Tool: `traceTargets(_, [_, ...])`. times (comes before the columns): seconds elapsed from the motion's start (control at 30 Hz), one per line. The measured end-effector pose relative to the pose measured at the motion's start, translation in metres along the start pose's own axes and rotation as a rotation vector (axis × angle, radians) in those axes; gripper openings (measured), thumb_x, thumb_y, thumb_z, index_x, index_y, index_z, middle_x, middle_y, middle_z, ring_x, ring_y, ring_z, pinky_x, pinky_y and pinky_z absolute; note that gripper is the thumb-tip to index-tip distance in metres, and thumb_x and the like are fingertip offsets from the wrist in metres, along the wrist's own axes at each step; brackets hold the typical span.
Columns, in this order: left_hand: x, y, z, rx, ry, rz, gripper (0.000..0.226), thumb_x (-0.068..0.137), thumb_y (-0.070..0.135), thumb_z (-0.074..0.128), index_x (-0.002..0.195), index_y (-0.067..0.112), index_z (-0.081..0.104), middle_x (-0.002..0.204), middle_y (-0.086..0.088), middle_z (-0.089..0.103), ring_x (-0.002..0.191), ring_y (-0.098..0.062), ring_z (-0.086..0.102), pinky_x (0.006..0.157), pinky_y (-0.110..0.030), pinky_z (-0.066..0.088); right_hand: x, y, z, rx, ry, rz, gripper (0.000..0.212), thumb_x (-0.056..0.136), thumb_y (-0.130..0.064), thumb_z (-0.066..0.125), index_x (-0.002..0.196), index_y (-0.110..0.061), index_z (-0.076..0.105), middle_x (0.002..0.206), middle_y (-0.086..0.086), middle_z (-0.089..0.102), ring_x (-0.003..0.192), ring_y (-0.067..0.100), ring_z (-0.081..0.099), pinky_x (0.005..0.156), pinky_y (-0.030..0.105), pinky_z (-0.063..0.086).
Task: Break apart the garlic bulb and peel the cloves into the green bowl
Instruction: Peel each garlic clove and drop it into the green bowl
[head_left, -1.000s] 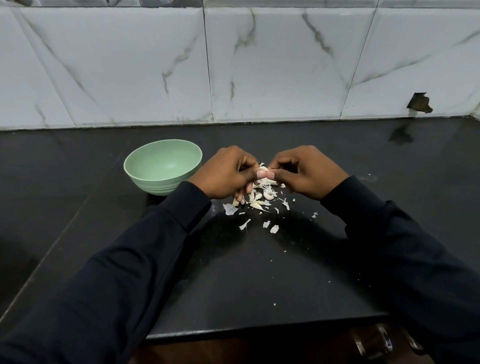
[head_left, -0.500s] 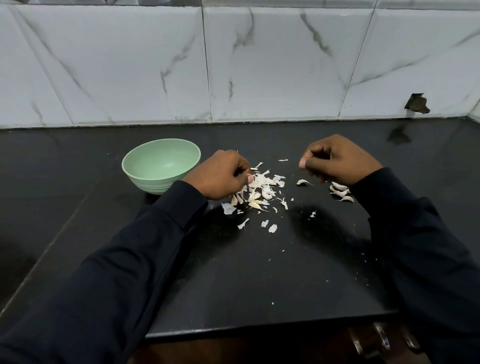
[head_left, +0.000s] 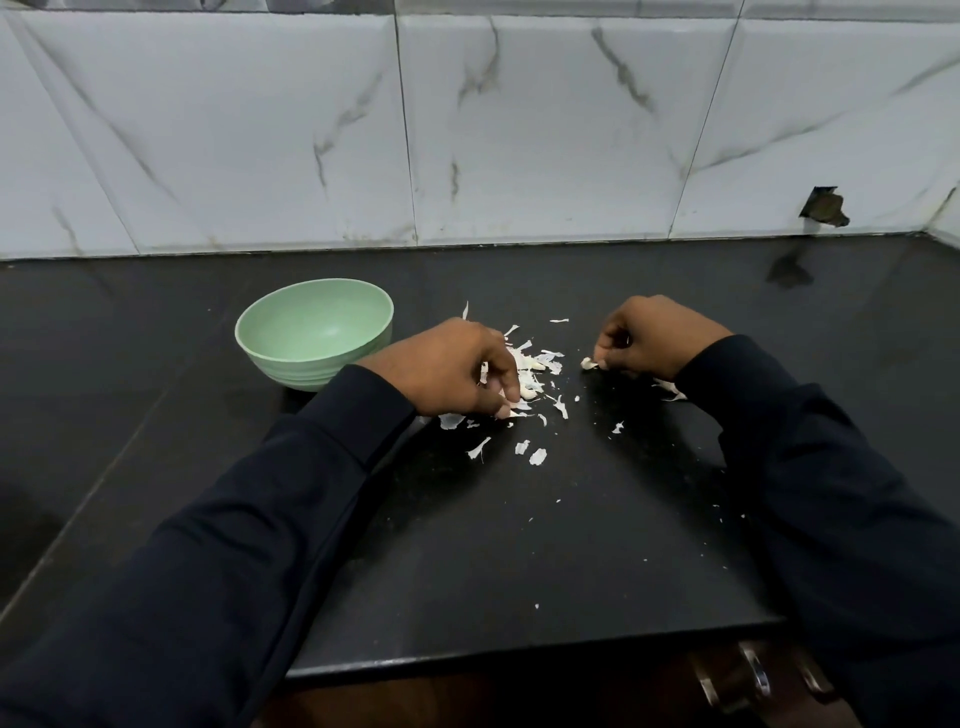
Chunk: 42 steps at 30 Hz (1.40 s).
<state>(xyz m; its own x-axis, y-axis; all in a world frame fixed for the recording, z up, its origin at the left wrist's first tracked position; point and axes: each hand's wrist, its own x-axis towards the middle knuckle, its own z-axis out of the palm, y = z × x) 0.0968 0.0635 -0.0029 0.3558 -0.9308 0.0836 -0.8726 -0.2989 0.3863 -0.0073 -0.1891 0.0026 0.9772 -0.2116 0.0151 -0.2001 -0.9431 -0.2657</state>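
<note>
The pale green round bowl (head_left: 291, 370) stood upright on the glossy black stone countertop (head_left: 519, 561), at the left, just beside the dark sleeve of the left hand (head_left: 452, 369). That hand reached down with bent fingers, their tips among a small heap of whitish garlic cloves (head_left: 528, 375) and papery skins at the middle of the counter; whether the fingers pinched a clove or only touched the heap could not be told. The right hand (head_left: 649, 338), apart to the right, lay low on the counter with fingers curled, thumb and forefinger nipping a small pale garlic piece (head_left: 587, 364) that touched the surface. Thin white peel scraps (head_left: 537, 456) lay scattered nearer the person, and a few curled skins (head_left: 667, 387) sat by the right wrist. White marble-veined wall tiles (head_left: 260, 130) rose behind
</note>
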Motion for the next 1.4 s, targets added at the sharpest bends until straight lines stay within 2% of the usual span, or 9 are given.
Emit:
traceTargets(0.17, [0.0, 0.006, -0.003, 0.016, -0.043, 0.04, 0.015, 0.078, 0.026, 0.086, 0.092, 0.027, 0.079, 0.087, 0.008, 0.06, 0.078, 0.003, 0.054, 0.066, -0.018, 0.039, -0.005, -0.002, 0.001, 0.017, 0.006, -0.01, 0.009, 0.087, -0.015, 0.068, 0.078, -0.015, 0.071, 0.077, 0.003, 0.072, 0.074, 0.02, 0.069, 0.069, 0.032, 0.054])
traceTargets(0.4, [0.003, 0.009, 0.003, 0.126, -0.057, 0.008, 0.002, 0.083, 0.017, 0.074, 0.082, 0.018, 0.075, 0.084, 0.005, 0.071, 0.077, -0.011, 0.063, 0.073, -0.03, 0.052, -0.002, -0.014, 0.006, 0.12, -0.029, -0.142, 0.014, 0.086, -0.027, 0.082, 0.099, -0.031, 0.076, 0.088, -0.011, 0.072, 0.081, 0.001, 0.063, 0.071, 0.015, 0.044])
traceTargets(0.5, [0.005, 0.014, 0.003, 0.179, -0.087, 0.017, 0.013, 0.086, 0.01, 0.064, 0.08, 0.015, 0.074, 0.084, 0.002, 0.072, 0.076, -0.015, 0.064, 0.073, -0.032, 0.052, 0.001, -0.016, 0.008, 0.063, -0.032, -0.133, 0.007, 0.088, -0.023, 0.08, 0.096, -0.023, 0.079, 0.087, -0.007, 0.074, 0.08, 0.007, 0.065, 0.071, 0.021, 0.047])
traceTargets(0.63, [0.01, 0.02, 0.008, 0.285, -0.138, -0.004, 0.012, 0.088, 0.014, 0.058, 0.082, 0.01, 0.068, 0.087, -0.005, 0.068, 0.079, -0.023, 0.059, 0.076, -0.039, 0.052, -0.002, -0.022, 0.008, 0.047, -0.061, -0.101, 0.008, 0.088, -0.017, 0.076, 0.081, -0.016, 0.074, 0.075, -0.007, 0.072, 0.066, 0.002, 0.062, 0.058, 0.012, 0.044])
traceTargets(0.87, [0.007, 0.015, 0.004, 0.225, -0.137, -0.033, 0.008, 0.088, 0.021, 0.067, 0.084, 0.015, 0.07, 0.084, 0.0, 0.07, 0.079, -0.017, 0.063, 0.076, -0.038, 0.055, -0.029, 0.017, -0.029, 0.082, 0.175, 0.09, 0.016, 0.081, -0.019, 0.08, 0.069, -0.014, 0.07, 0.07, -0.002, 0.071, 0.069, 0.014, 0.064, 0.065, 0.025, 0.045])
traceTargets(1.0, [0.006, 0.018, 0.002, 0.237, -0.141, -0.048, 0.008, 0.089, 0.021, 0.067, 0.086, 0.015, 0.071, 0.082, 0.002, 0.07, 0.076, -0.016, 0.063, 0.074, -0.034, 0.055, -0.041, 0.051, -0.038, 0.09, 0.141, 0.233, 0.013, 0.08, -0.021, 0.081, 0.07, -0.016, 0.075, 0.073, -0.005, 0.073, 0.081, 0.021, 0.069, 0.074, 0.032, 0.047])
traceTargets(1.2, [0.008, 0.029, 0.007, 0.333, -0.18, -0.064, 0.012, 0.089, 0.019, 0.057, 0.088, 0.011, 0.066, 0.079, 0.002, 0.061, 0.076, -0.019, 0.054, 0.072, -0.033, 0.05, -0.033, 0.062, -0.03, 0.061, 0.022, 0.262, 0.014, 0.08, -0.02, 0.081, 0.066, -0.02, 0.077, 0.058, -0.012, 0.067, 0.065, 0.015, 0.061, 0.069, 0.032, 0.047])
traceTargets(1.3, [0.006, 0.024, 0.007, 0.225, -0.103, -0.057, 0.011, 0.091, 0.02, 0.057, 0.087, 0.012, 0.064, 0.072, 0.009, 0.055, 0.066, -0.009, 0.05, 0.066, -0.03, 0.044, -0.035, 0.062, -0.031, 0.113, 0.033, 0.257, 0.018, 0.084, -0.02, 0.077, 0.067, -0.024, 0.078, 0.064, -0.007, 0.071, 0.063, 0.017, 0.06, 0.07, 0.033, 0.048])
traceTargets(1.4, [-0.001, 0.021, -0.004, -0.179, 0.099, -0.047, 0.01, 0.095, 0.014, 0.061, 0.088, 0.013, 0.067, 0.069, 0.007, 0.06, 0.055, -0.003, 0.047, 0.058, -0.022, 0.04, -0.036, 0.049, -0.03, 0.133, 0.264, 0.202, 0.013, 0.088, -0.022, 0.074, 0.076, -0.019, 0.077, 0.075, -0.002, 0.074, 0.073, 0.014, 0.066, 0.072, 0.03, 0.045])
